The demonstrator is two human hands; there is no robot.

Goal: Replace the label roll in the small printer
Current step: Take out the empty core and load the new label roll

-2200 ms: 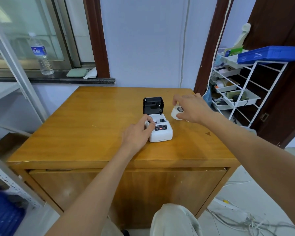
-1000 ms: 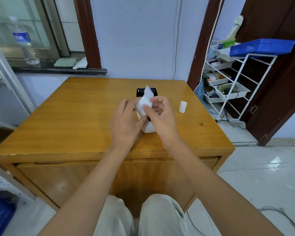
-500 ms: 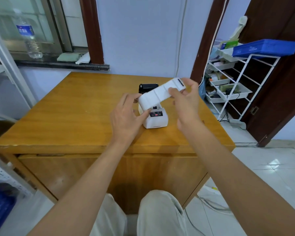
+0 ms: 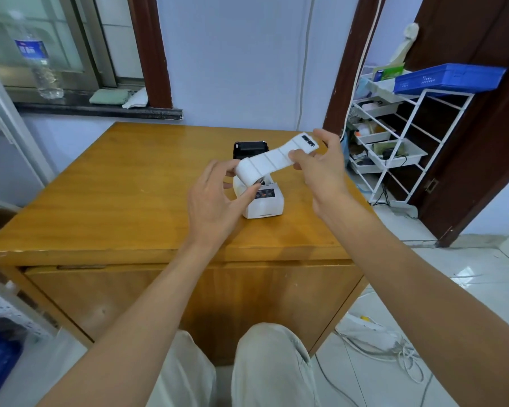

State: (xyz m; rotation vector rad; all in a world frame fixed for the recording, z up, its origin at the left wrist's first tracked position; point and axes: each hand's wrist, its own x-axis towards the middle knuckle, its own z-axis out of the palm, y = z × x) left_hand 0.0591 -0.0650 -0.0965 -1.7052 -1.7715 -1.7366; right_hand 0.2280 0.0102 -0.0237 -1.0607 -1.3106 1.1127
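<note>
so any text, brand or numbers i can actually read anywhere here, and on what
None can be read.
Label strip: dark print at the end in the right hand, too blurred.
Printer: small markings on its dark front panel, too small.
Water bottle: blue label with white marks, blurred.
Green packet on the rack: print too small.

The one camera sits on my head, looking forward and down over my own knees and forearms. It faces the glossy orange-brown wooden table (image 4: pixel 106 201) from its near edge, close enough that my left hand (image 4: pixel 215 201) and right hand (image 4: pixel 321 168) fill the middle. Its wide angle also takes in the pale blue wall (image 4: pixel 232 54) behind and the white wire shelf rack (image 4: pixel 409 136) at right.
</note>
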